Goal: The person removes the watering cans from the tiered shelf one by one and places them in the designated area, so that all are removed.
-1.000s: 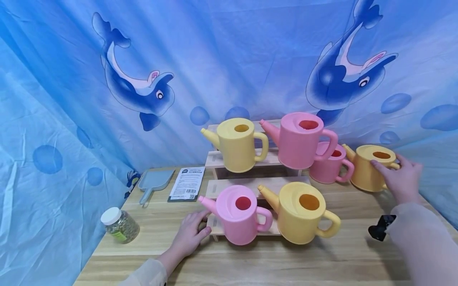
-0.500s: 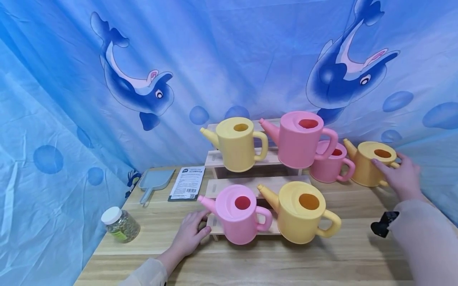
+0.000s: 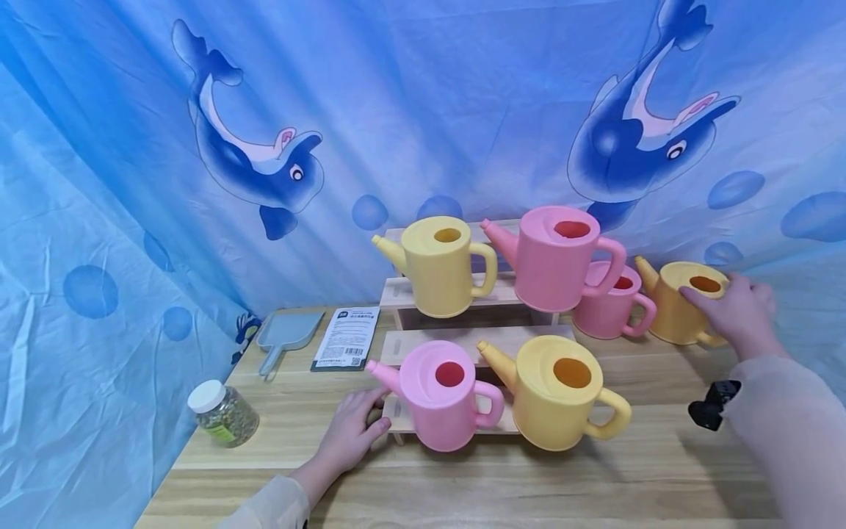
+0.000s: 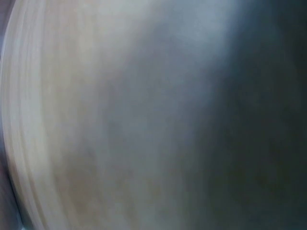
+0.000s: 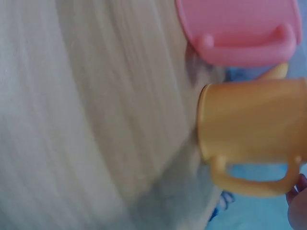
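Observation:
My left hand (image 3: pixel 350 430) holds the left end of the lowest step of a wooden stand (image 3: pixel 403 345), thumb toward the front. On that step are a light pink watering can (image 3: pixel 439 422) and a yellow watering can (image 3: pixel 551 419). Higher up sit a pale yellow watering can (image 3: pixel 436 275) and a larger pink one (image 3: pixel 551 272). At the far right, my right hand (image 3: pixel 743 312) grips an orange-yellow watering can (image 3: pixel 677 312) by the top of its handle, thumb against the body. In the right wrist view its fingertips (image 5: pixel 298 189) meet the handle.
A smaller pink watering can (image 3: pixel 601 316) stands between the stand and the orange-yellow can. On the left of the table (image 3: pixel 463 492) are a white-capped jar (image 3: pixel 228 419), a grey-blue dustpan (image 3: pixel 287 334) and a printed packet (image 3: pixel 346 338). A blue dolphin curtain (image 3: pixel 423 110) hangs behind.
The orange-yellow watering can has shifted slightly back, then stayed put. My right hand has slid a little left over its handle. The left hand and other cans have not moved.

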The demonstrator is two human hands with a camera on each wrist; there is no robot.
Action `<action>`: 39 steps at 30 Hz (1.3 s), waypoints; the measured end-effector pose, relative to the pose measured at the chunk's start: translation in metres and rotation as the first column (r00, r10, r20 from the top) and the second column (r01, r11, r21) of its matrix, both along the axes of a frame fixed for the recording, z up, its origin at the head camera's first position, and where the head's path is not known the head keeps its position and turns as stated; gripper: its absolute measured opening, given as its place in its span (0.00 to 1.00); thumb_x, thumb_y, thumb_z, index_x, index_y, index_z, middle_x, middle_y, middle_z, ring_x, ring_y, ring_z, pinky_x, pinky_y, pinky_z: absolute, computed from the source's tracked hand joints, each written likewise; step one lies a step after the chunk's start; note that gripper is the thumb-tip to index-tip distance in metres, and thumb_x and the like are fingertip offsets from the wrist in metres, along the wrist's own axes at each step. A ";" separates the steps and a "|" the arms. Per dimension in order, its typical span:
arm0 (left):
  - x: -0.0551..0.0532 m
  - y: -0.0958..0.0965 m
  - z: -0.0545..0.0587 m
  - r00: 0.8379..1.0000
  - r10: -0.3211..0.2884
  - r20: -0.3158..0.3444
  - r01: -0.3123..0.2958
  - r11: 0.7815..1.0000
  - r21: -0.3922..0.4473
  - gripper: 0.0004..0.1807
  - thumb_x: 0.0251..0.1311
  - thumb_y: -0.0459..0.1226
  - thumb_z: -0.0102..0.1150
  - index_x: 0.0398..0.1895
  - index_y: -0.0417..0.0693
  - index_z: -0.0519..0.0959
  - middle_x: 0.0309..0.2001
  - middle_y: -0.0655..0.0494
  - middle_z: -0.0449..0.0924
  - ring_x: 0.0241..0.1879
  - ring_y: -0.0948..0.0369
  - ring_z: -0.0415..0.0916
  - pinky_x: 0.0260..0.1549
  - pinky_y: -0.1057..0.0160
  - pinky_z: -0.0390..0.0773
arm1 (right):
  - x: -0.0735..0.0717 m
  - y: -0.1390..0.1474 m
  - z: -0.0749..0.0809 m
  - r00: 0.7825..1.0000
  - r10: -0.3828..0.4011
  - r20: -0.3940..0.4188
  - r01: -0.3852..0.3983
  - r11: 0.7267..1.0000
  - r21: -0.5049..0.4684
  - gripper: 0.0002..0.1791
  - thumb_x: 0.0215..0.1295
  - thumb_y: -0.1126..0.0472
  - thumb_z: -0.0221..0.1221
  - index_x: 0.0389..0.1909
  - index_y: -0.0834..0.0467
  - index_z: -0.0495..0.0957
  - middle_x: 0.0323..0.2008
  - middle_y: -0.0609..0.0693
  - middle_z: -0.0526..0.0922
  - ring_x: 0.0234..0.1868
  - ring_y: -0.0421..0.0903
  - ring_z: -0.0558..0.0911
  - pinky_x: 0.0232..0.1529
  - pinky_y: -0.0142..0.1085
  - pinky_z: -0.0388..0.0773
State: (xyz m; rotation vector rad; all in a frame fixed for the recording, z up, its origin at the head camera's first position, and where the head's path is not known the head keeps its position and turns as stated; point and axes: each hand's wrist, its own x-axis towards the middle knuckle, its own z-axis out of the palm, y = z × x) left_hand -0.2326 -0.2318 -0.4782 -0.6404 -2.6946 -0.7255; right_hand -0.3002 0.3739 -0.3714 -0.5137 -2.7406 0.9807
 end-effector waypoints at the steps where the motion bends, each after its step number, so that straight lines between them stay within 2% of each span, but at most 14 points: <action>1: 0.000 0.000 0.000 1.000 -0.001 0.000 0.001 1.000 -0.001 0.28 0.61 0.50 0.53 0.65 0.57 0.68 0.43 0.63 0.73 0.45 0.61 0.66 0.48 0.49 0.64 | -0.001 -0.003 0.004 1.000 0.006 -0.011 -0.005 1.000 0.010 0.61 0.56 0.27 0.47 0.70 0.71 0.36 0.61 0.81 0.39 0.59 0.76 0.42 0.47 0.69 0.58; 3: 0.000 0.000 -0.001 1.000 0.000 -0.003 0.000 1.000 -0.006 0.28 0.61 0.50 0.53 0.65 0.57 0.68 0.43 0.64 0.73 0.44 0.61 0.66 0.47 0.49 0.65 | -0.002 -0.011 0.015 0.999 0.023 -0.027 -0.022 0.999 0.023 0.60 0.56 0.27 0.46 0.70 0.69 0.36 0.62 0.80 0.37 0.60 0.76 0.42 0.46 0.70 0.59; 7: 0.000 0.000 -0.001 1.000 0.000 -0.006 0.000 1.000 -0.005 0.28 0.61 0.50 0.53 0.65 0.57 0.67 0.43 0.64 0.73 0.44 0.62 0.66 0.48 0.49 0.64 | -0.010 -0.030 0.038 0.989 0.087 -0.122 -0.082 0.996 0.046 0.55 0.59 0.31 0.47 0.71 0.66 0.39 0.64 0.77 0.38 0.64 0.74 0.41 0.47 0.70 0.59; 11: 0.000 -0.001 -0.002 1.000 0.001 0.002 -0.001 1.000 -0.001 0.28 0.61 0.50 0.53 0.65 0.57 0.67 0.43 0.64 0.72 0.44 0.62 0.65 0.48 0.49 0.64 | -0.016 -0.051 0.058 0.964 0.177 -0.200 -0.170 0.984 0.054 0.50 0.63 0.37 0.49 0.72 0.65 0.41 0.65 0.74 0.45 0.63 0.72 0.49 0.48 0.66 0.63; 15: 0.003 -0.003 -0.003 1.000 0.008 0.021 -0.008 1.000 0.000 0.28 0.61 0.50 0.53 0.65 0.57 0.67 0.43 0.63 0.73 0.44 0.61 0.66 0.48 0.49 0.64 | -0.019 -0.073 0.078 0.933 0.280 -0.228 -0.271 0.960 0.069 0.47 0.64 0.38 0.50 0.72 0.64 0.45 0.62 0.72 0.56 0.59 0.71 0.59 0.48 0.64 0.65; 20: 0.002 -0.003 0.000 1.000 0.001 0.017 -0.001 1.000 0.005 0.28 0.61 0.49 0.53 0.65 0.57 0.67 0.44 0.61 0.73 0.45 0.60 0.66 0.47 0.48 0.64 | -0.014 -0.099 0.106 0.902 0.340 -0.267 -0.340 0.939 0.049 0.43 0.66 0.40 0.49 0.72 0.59 0.48 0.61 0.69 0.61 0.58 0.68 0.63 0.49 0.62 0.67; 25: -0.002 -0.001 0.002 1.000 -0.018 0.013 0.018 1.000 -0.001 0.27 0.61 0.50 0.53 0.64 0.58 0.67 0.43 0.60 0.73 0.45 0.59 0.66 0.48 0.48 0.63 | -0.002 -0.127 0.129 0.874 0.374 -0.312 -0.388 0.921 0.017 0.37 0.67 0.43 0.49 0.72 0.52 0.52 0.61 0.62 0.65 0.59 0.61 0.64 0.50 0.55 0.70; 29: -0.004 0.000 0.004 1.000 -0.018 0.019 0.018 1.000 -0.004 0.28 0.61 0.51 0.53 0.65 0.58 0.67 0.43 0.61 0.73 0.44 0.59 0.66 0.48 0.48 0.63 | 0.007 -0.149 0.141 0.842 0.437 -0.317 -0.467 0.884 -0.022 0.35 0.66 0.44 0.51 0.72 0.48 0.54 0.60 0.57 0.67 0.58 0.57 0.66 0.49 0.45 0.73; 31: -0.003 0.000 0.004 1.000 -0.017 0.026 0.017 1.000 -0.003 0.28 0.61 0.51 0.53 0.65 0.58 0.67 0.42 0.61 0.72 0.44 0.60 0.65 0.47 0.49 0.63 | 0.010 -0.157 0.145 0.830 0.462 -0.313 -0.493 0.870 -0.021 0.36 0.66 0.44 0.52 0.72 0.48 0.54 0.60 0.56 0.67 0.57 0.56 0.66 0.49 0.43 0.73; 39: -0.001 0.000 0.002 1.000 -0.009 0.027 0.009 1.000 0.007 0.28 0.61 0.51 0.53 0.65 0.60 0.67 0.43 0.63 0.73 0.45 0.61 0.66 0.47 0.49 0.64 | 0.010 -0.172 0.153 0.799 0.527 -0.290 -0.547 0.837 0.012 0.38 0.65 0.44 0.53 0.72 0.52 0.54 0.61 0.59 0.64 0.57 0.59 0.66 0.48 0.53 0.71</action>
